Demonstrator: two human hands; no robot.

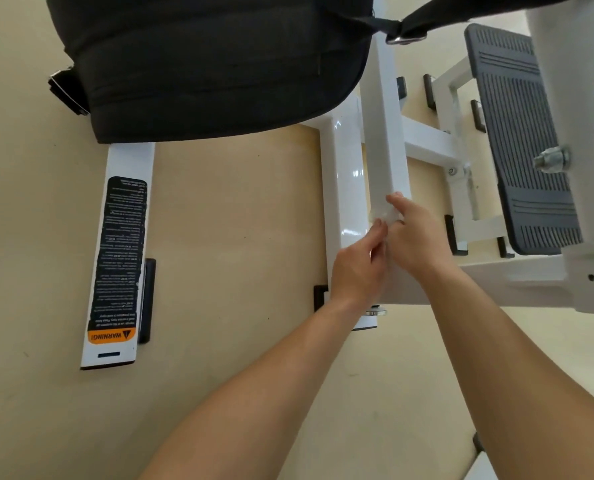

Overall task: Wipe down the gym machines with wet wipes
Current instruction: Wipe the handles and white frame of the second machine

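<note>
Both hands meet at about the centre of the view, on the white frame of a gym machine. The wipe [381, 213], a small crumpled white wad, lies against the lower end of a sloping white bar [383, 133] that runs up toward 12 o'clock. The right hand [418, 237] has its fingers bent over the wipe from the 3 o'clock side, one finger stretched up along the bar, and presses it to the metal. The left hand [356, 271] comes in from 7 o'clock with fingers bunched narrow, pinching the wipe's near edge. How much of the wipe each hand covers is hard to tell, as it is white on white.

A glossy white bar [345, 174] stands just beside the first one at 9 o'clock. The black seat pad [212, 64] fills the view at 11 o'clock, the ribbed grey footplate [524, 140] lies at 2 o'clock, and a base rail with a warning label [120, 258] lies at 9 o'clock on the tan floor [236, 202].

This looks like the frame-wiping step, with the wipe being gathered or refolded against the bar. The next move probably calls for one hand to take the wipe flat and draw it along the bar toward 12 o'clock, wrapping round its sides, then cross to the glossy bar. The pad, footplate and base rail appear to remain to be done.
</note>
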